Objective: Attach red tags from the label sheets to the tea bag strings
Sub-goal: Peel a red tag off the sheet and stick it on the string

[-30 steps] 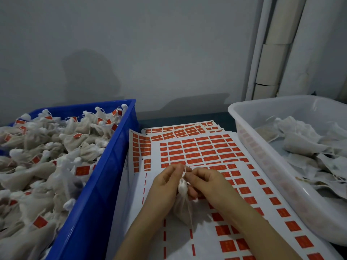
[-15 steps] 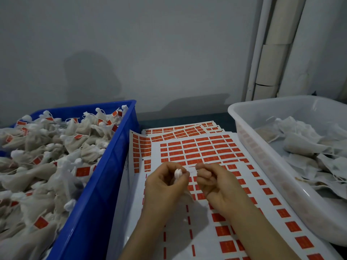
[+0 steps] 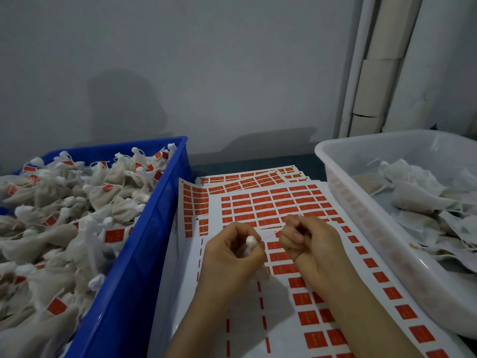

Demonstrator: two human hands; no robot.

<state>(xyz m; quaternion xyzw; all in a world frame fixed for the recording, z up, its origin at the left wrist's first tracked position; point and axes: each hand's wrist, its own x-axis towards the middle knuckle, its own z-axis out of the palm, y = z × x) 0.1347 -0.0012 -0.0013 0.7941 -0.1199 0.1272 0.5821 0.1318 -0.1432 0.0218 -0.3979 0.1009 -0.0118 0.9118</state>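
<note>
One tea bag (image 3: pixel 249 241) sits clamped in the left hand (image 3: pixel 232 257), its gathered white top poking out between the curled fingers, above the label sheet (image 3: pixel 281 313). A thin string (image 3: pixel 268 235) appears to run taut to the right hand (image 3: pixel 312 244), which pinches its end. The step, I judge, is drawing the string out; next a red tag (image 3: pixel 263 202) needs peeling and folding over it. A blue crate (image 3: pixel 144 254) of tagged bags (image 3: pixel 108 197) stands left, a white tub (image 3: pixel 361 218) right.
</note>
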